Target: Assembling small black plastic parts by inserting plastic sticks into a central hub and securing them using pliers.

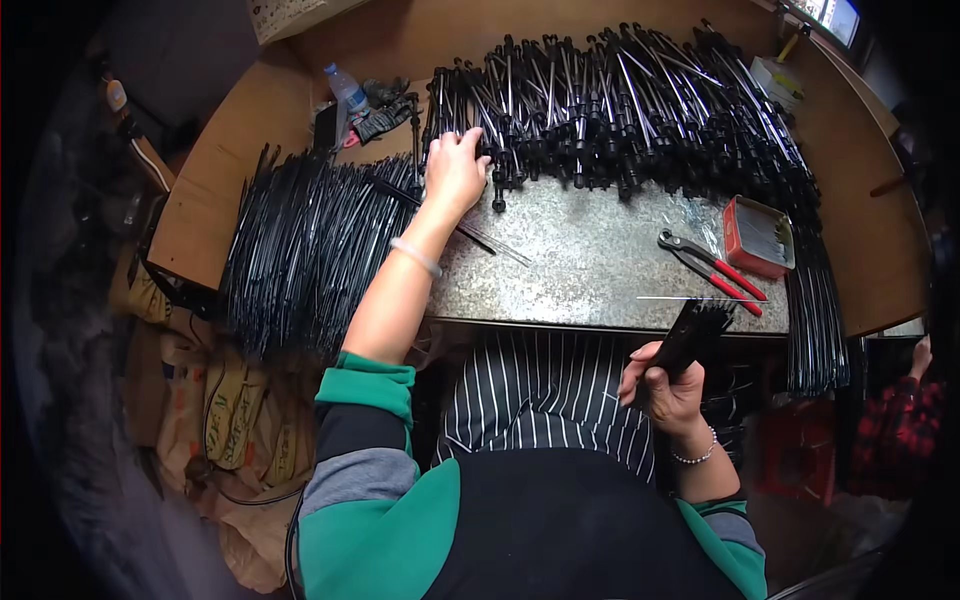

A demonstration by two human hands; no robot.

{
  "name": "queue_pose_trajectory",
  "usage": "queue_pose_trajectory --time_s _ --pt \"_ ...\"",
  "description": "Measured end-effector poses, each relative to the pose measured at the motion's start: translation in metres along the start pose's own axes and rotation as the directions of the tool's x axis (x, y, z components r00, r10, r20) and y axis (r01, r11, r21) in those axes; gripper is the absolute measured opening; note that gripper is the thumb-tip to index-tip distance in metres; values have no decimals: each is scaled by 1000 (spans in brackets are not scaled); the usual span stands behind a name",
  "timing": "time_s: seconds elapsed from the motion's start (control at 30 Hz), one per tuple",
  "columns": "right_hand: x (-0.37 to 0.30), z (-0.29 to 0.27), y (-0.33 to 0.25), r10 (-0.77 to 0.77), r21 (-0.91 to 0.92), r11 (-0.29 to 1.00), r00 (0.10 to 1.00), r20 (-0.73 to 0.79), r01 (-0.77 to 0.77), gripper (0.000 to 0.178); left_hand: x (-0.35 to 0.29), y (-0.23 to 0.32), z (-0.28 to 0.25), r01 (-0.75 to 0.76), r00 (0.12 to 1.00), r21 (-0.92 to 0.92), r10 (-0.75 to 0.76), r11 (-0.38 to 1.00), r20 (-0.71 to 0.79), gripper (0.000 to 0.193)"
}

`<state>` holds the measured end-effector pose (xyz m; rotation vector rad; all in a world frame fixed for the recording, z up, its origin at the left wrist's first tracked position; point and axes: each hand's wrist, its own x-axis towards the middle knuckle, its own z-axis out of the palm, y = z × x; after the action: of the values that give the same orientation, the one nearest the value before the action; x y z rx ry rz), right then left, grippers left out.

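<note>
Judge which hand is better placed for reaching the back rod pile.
Likely the left hand: it is at the back rod pile, while the right hand, farther away, grips a black bundle.

Fingertips of the bare left hand are partly hidden against the dense pile of black-and-silver rods; whether a rod is gripped can't be told. Lower end of the bundle of thin black strips is covered by the bare right hand; single strips can't be counted. Contents of the red rectangular tin are too small to be identified. Bright screen is cut off by the upper edge. Co-worker's red-and-black plaid sleeve is partly lost in the dark rim.
</note>
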<state>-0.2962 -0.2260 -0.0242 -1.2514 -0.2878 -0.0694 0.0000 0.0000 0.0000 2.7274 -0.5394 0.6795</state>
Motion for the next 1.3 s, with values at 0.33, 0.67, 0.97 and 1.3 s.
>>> queue_pose_trajectory --time_s 0.33,0.67,0.97,1.3 --pt "7 -1 -2 -94 -153 985 989 -114 75 27 67 -12 -35 -285 758 227 364 931 -541 9" --pt "18 6 -5 -75 -59 996 990 -117 68 26 51 83 -197 -541 809 -840 -242 54 -536 23" --pt "28 23 -16 -36 -56 998 998 -45 33 28 -91 137 -123 248 969 -856 113 -454 221 36" --pt "27 29 -12 -110 -90 991 989 -99 101 31 -105 146 -109 262 964 -770 117 -582 240 47"
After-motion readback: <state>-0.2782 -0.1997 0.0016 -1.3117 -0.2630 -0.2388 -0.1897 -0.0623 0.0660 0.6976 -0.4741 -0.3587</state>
